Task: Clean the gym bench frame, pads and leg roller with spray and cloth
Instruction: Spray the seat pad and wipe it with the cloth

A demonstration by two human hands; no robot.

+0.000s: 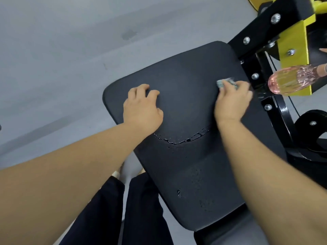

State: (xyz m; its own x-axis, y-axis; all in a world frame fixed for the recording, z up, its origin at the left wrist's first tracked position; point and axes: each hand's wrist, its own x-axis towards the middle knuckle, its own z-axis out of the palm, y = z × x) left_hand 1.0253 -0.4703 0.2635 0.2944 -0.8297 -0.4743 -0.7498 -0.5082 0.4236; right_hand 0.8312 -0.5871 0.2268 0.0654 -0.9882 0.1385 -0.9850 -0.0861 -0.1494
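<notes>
A black bench pad (184,82) fills the middle of the view, with a cracked, worn line across its surface. My left hand (141,106) rests on the pad's left part, fingers bent with their tips on the surface, holding nothing. My right hand (231,101) presses a small grey cloth (225,83) against the pad's right edge, fingers curled over it. A clear bottle of pink liquid (290,80) lies on its side on the black and yellow frame (293,41) just right of my right hand.
Grey floor (70,50) lies to the left and behind the pad. A black curved frame bracket (284,114) and a round black part (313,128) stand at the right. My dark trouser legs (113,209) are below the pad. A second pad (230,232) adjoins at the bottom.
</notes>
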